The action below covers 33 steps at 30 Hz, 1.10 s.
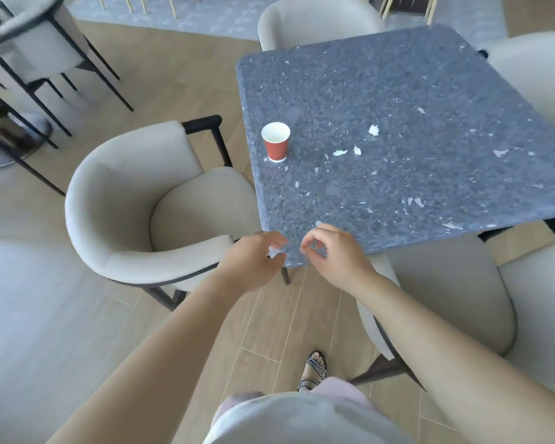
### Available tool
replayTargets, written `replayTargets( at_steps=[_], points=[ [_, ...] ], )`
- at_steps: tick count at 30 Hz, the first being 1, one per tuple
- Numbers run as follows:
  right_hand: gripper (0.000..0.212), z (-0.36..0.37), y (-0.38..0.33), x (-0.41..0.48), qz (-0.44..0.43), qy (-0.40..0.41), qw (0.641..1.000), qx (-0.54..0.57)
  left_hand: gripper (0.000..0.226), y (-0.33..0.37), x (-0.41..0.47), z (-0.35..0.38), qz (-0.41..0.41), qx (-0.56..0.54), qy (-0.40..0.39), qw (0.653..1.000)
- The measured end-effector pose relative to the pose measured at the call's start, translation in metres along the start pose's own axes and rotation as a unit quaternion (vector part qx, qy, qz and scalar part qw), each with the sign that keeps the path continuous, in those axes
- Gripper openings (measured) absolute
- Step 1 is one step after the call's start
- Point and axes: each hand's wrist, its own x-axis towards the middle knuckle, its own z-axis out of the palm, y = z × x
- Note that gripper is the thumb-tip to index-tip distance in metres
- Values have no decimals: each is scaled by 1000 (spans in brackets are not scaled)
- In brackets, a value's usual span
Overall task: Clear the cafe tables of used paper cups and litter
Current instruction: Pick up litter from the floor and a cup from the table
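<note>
My left hand [253, 256] pinching a white scrap [274, 251], right hand [332, 249] curled, hold unclear, red white-lined cup [275, 143] upright on table [398, 75]

Table [398, 91] right corner cut off; paper scrap [273, 251] mostly hidden by left hand [253, 262].

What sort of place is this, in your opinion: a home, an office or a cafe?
Probably a cafe: a square dark speckled stone table bears a red paper cup and white paper scraps, ringed by matching beige upholstered tub chairs.
</note>
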Motion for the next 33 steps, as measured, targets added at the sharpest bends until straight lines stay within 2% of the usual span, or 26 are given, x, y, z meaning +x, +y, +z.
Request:
replayTargets(
  at_steps=[8, 15, 25, 30, 33],
  points=[
    [6, -17, 33, 51, 9, 17, 1000, 18, 27, 7, 68, -8, -21, 19, -9, 1000],
    [3, -29, 50, 117, 32, 29, 999, 6, 25, -12, 144, -35, 4, 26, -29, 999],
    [3, -32, 31, 244, 63, 60, 996, -5, 34, -47, 263, -93, 25, 73, 50, 996],
    [3, -26, 30, 276, 92, 72, 993, -19, 50, -70, 306, -101, 3, 136, 4, 991],
    [3, -22, 32, 287, 116, 72, 990, -27, 40, -75, 320, -97, 2, 142, -41, 989]
  ],
)
